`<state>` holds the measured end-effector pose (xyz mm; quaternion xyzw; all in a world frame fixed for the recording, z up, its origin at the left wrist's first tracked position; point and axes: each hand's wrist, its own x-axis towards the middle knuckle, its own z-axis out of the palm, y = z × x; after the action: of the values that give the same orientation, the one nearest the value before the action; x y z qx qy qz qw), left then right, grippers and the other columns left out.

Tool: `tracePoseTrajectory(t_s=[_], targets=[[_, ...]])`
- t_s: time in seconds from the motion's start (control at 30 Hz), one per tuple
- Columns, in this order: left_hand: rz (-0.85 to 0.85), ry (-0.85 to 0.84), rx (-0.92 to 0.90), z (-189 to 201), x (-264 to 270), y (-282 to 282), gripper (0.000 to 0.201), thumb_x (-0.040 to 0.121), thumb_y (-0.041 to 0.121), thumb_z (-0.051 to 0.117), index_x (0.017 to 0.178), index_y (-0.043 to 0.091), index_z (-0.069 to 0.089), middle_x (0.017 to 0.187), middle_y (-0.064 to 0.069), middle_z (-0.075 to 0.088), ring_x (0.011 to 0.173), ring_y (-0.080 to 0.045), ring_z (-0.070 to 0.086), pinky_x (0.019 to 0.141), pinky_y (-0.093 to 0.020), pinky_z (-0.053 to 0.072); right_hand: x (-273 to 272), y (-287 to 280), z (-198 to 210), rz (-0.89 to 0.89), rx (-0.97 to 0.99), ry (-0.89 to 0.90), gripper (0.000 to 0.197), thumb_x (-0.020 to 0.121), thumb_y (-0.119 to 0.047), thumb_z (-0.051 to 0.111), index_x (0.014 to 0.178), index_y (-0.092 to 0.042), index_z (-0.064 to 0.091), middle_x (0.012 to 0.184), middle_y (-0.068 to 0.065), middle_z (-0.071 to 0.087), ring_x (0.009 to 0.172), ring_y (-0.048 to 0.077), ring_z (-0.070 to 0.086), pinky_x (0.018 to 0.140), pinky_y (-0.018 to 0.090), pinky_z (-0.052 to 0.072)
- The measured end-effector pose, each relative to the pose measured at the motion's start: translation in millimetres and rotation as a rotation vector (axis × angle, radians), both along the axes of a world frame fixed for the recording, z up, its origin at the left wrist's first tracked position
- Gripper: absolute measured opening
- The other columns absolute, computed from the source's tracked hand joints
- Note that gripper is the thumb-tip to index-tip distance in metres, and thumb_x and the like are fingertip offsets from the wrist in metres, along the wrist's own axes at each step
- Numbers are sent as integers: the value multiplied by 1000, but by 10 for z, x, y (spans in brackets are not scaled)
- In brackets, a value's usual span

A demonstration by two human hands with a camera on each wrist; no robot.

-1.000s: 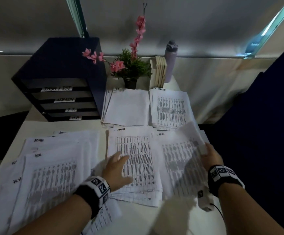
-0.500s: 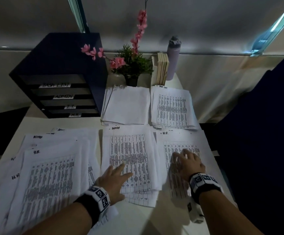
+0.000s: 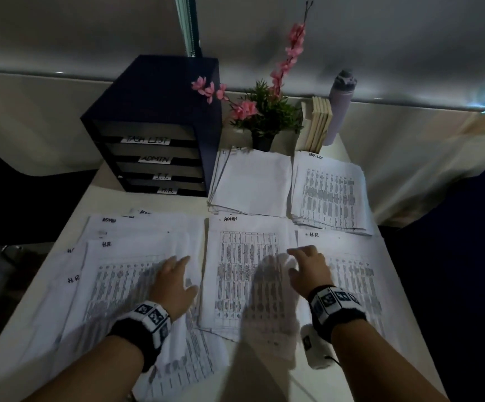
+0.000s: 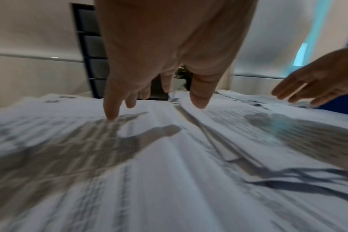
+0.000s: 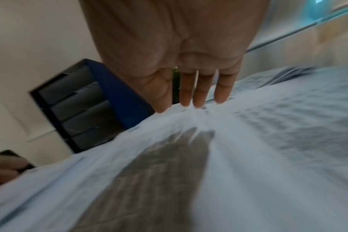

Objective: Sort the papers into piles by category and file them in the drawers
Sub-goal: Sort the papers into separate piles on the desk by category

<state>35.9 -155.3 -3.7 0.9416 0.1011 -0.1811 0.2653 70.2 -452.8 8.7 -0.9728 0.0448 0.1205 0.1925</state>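
Printed sheets cover the white table (image 3: 267, 381). A loose heap (image 3: 113, 288) topped by an H.R. sheet lies at the left. Sorted piles are the ADMIN pile (image 3: 241, 274), the H.R. pile (image 3: 354, 288), the TASK LIST pile (image 3: 329, 192) and a blank-topped pile (image 3: 253, 181). My left hand (image 3: 174, 277) is over the heap's right side with straight fingers, and one fingertip (image 4: 111, 117) touches the paper. My right hand (image 3: 306, 265) hovers flat where the ADMIN and H.R. piles meet, its fingers (image 5: 189, 97) straight and holding nothing. The dark drawer unit (image 3: 154, 126) stands at the back left, with slots labelled TASK LIST, ADMIN, I.T. and H.R.
A potted plant with pink flowers (image 3: 264, 117), some upright books (image 3: 318, 123) and a grey bottle (image 3: 340, 103) stand along the back edge. The table ends just right of the H.R. pile, with dark space beyond.
My right hand laid an H.R. sheet on the right pile, let go and drifted left. The left hand slid off the ADMIN pile onto the loose heap.
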Motion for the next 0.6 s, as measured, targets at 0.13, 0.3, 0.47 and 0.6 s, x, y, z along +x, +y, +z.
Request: tracePoseTrajectory(t_s=[0.13, 0.3, 0.47, 0.6], targets=[[256, 73, 64, -47, 10, 638, 79, 89, 31, 61, 152, 16, 14, 159, -11, 2, 146, -27, 9, 118, -37, 18, 79, 737, 49, 183, 206, 85, 33, 93, -15, 50, 124, -18, 60, 125, 9, 53, 111, 28, 57, 97, 33, 46], [489, 245, 135, -57, -135, 1365, 93, 85, 34, 65, 152, 9, 6, 158, -16, 4, 144, -33, 13, 115, -41, 25, -15, 1546, 44, 257, 308, 246, 32, 93, -16, 47, 121, -15, 63, 123, 10, 63, 112, 26, 59, 95, 28, 46], [536, 287, 81, -204, -331, 1755, 95, 70, 55, 67, 145, 11, 29, 145, -17, 36, 126, -34, 44, 103, -41, 43, -112, 2031, -67, 202, 303, 324, 34, 93, -19, 48, 119, -2, 60, 120, 17, 62, 112, 32, 57, 95, 34, 46], [519, 218, -57, -375, -421, 1877, 70, 64, 51, 65, 122, 14, 54, 107, -8, 63, 89, -25, 61, 80, -33, 53, -147, 2232, -172, 127, 331, 379, 36, 89, -26, 57, 117, -5, 55, 115, 12, 63, 108, 29, 59, 92, 33, 49]])
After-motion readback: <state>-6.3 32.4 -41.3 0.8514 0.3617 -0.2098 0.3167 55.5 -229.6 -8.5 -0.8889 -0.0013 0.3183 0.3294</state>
